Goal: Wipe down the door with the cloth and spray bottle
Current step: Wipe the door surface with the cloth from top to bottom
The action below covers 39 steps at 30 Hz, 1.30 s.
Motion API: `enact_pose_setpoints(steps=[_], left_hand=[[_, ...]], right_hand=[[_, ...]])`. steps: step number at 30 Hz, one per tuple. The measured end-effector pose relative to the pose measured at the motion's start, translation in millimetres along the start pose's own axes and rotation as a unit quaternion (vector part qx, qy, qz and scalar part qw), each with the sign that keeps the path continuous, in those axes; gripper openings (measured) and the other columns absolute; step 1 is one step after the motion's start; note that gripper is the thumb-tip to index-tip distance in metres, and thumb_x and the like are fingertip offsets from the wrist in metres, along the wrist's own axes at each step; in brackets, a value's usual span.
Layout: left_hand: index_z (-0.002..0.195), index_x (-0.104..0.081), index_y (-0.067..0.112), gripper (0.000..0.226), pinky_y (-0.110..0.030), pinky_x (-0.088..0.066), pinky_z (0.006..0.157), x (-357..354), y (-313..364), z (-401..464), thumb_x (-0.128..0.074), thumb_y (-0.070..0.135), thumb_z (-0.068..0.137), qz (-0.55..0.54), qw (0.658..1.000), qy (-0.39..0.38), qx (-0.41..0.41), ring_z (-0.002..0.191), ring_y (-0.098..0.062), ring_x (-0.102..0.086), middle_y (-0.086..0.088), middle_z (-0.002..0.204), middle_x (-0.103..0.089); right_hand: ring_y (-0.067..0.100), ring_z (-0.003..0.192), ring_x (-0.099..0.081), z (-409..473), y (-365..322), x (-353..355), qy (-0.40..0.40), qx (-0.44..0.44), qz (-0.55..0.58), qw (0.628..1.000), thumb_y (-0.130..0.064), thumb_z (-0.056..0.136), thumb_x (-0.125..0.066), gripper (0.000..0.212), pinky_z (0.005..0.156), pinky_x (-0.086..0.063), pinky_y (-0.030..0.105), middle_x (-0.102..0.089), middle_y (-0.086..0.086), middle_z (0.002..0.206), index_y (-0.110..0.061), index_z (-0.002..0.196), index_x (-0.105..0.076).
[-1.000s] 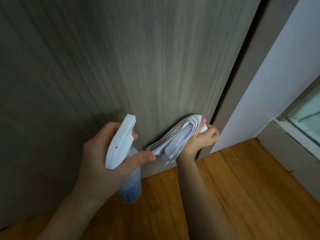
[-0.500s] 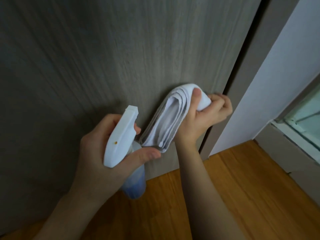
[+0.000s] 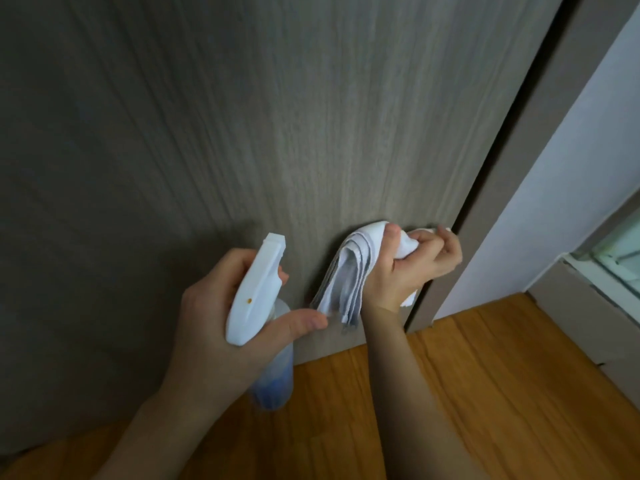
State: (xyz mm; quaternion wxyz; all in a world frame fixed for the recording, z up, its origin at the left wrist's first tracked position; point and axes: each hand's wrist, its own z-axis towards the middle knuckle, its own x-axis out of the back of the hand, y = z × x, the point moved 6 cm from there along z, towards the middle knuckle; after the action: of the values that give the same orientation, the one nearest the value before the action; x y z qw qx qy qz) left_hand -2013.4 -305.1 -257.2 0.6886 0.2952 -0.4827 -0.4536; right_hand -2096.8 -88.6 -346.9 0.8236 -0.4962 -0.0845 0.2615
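A grey wood-grain door (image 3: pixel 277 116) fills most of the view. My right hand (image 3: pixel 412 268) grips a folded white cloth (image 3: pixel 346 271) and presses it against the door's lower right part, close to the door's edge. My left hand (image 3: pixel 221 320) holds a spray bottle (image 3: pixel 256 289) with a white trigger head and a clear body of blue liquid. The nozzle points up toward the door, just left of the cloth. My left thumb lies beside the cloth's hanging end.
A grey door frame (image 3: pixel 519 168) runs along the door's right edge, with a white wall (image 3: pixel 571 202) beyond it. Wooden floor (image 3: pixel 485 393) lies below. A grey ledge with a glass pane (image 3: pixel 616 258) sits at the far right.
My right hand moved the cloth up the door, then back down and toward the door's right edge. The spray bottle in my left hand stayed almost still.
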Motion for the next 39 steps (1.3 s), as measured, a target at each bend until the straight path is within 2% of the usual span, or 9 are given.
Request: enact_pose_setpoints(steps=[3,7,13,16,24,26,30,36,39], left_hand=[[0.102,-0.065,0.02,0.064,-0.007,-0.051,0.073,7,-9,-7,-0.079,0.058,0.053,-0.005,1.0,0.018,0.016,0.096,-0.006,-0.065,0.015,0.097,-0.067],[0.101,-0.063,0.024,0.062,-0.011,-0.053,0.072,21,-13,-10,-0.079,0.06,0.053,-0.013,0.999,0.038,0.019,0.095,-0.006,-0.065,0.015,0.097,-0.067],[0.1,-0.062,0.03,0.072,-0.009,-0.053,0.073,52,-18,-15,-0.071,0.085,0.054,-0.024,0.997,0.076,0.023,0.093,-0.006,-0.066,0.015,0.097,-0.068],[0.1,-0.064,0.022,0.077,-0.007,-0.05,0.072,62,-24,-21,-0.07,0.084,0.055,-0.017,0.996,0.077,0.028,0.092,-0.006,-0.065,0.011,0.095,-0.068],[0.1,-0.065,0.015,0.08,-0.008,-0.05,0.072,81,-41,-40,-0.072,0.082,0.056,-0.017,0.996,0.084,0.028,0.091,-0.011,-0.065,0.007,0.094,-0.068],[0.102,-0.064,0.016,0.08,-0.01,-0.052,0.073,86,-45,-44,-0.072,0.082,0.057,-0.013,0.996,0.084,0.029,0.092,-0.012,-0.065,0.007,0.094,-0.067],[0.103,-0.062,0.026,0.071,-0.012,-0.054,0.074,96,-49,-47,-0.072,0.081,0.059,-0.009,0.996,0.087,0.021,0.094,-0.009,-0.065,0.01,0.097,-0.066],[0.102,-0.059,0.035,0.066,-0.012,-0.055,0.075,103,-46,-43,-0.07,0.084,0.059,-0.012,0.994,0.109,0.015,0.094,-0.006,-0.065,0.015,0.099,-0.066],[0.102,-0.062,0.026,0.072,-0.012,-0.054,0.072,102,-46,-42,-0.071,0.083,0.058,-0.013,0.993,0.112,0.021,0.092,-0.009,-0.065,0.012,0.096,-0.066]], right_hand=[[0.03,0.118,-0.038,7,-55,-12,-0.011,0.144,0.007,0.989,-0.047,0.085,-0.066,0.049,0.103,-0.038,0.042,-0.036,0.011,0.122,0.0,0.08,-0.057],[0.042,0.109,-0.046,18,-110,-24,-0.004,0.249,0.011,0.968,-0.051,0.087,-0.066,0.054,0.094,-0.043,0.055,-0.041,0.02,0.116,0.001,0.075,-0.057],[0.037,0.112,-0.044,6,-87,-22,0.017,0.143,0.005,0.99,-0.046,0.085,-0.066,0.046,0.096,-0.043,0.041,-0.044,0.021,0.117,-0.001,0.079,-0.056],[0.037,0.113,-0.044,-14,-50,-17,0.008,0.087,0.002,0.996,-0.056,0.09,-0.059,0.057,0.098,-0.041,0.044,-0.043,0.022,0.117,0.001,0.083,-0.055],[0.039,0.11,-0.045,-70,1,-11,-0.022,-0.038,0.001,0.999,-0.043,0.089,-0.055,0.039,0.098,-0.042,0.048,-0.038,0.012,0.117,-0.004,0.085,-0.053],[0.044,0.112,-0.045,-65,-30,-17,-0.026,0.043,0.005,0.999,-0.039,0.089,-0.06,0.04,0.104,-0.04,0.039,-0.037,0.016,0.118,0.001,0.083,-0.054],[0.048,0.109,-0.045,-45,-116,-39,-0.032,0.234,0.009,0.972,-0.041,0.09,-0.069,0.047,0.1,-0.041,0.049,-0.038,0.025,0.117,0.002,0.077,-0.055],[0.045,0.106,-0.047,-37,-155,-49,-0.008,0.329,0.015,0.944,-0.047,0.086,-0.073,0.049,0.095,-0.042,0.053,-0.04,0.016,0.115,-0.003,0.075,-0.053],[0.039,0.109,-0.044,-58,-133,-47,-0.048,0.361,-0.011,0.931,-0.051,0.087,-0.071,0.045,0.102,-0.037,0.044,-0.042,0.011,0.116,-0.012,0.083,-0.048]])
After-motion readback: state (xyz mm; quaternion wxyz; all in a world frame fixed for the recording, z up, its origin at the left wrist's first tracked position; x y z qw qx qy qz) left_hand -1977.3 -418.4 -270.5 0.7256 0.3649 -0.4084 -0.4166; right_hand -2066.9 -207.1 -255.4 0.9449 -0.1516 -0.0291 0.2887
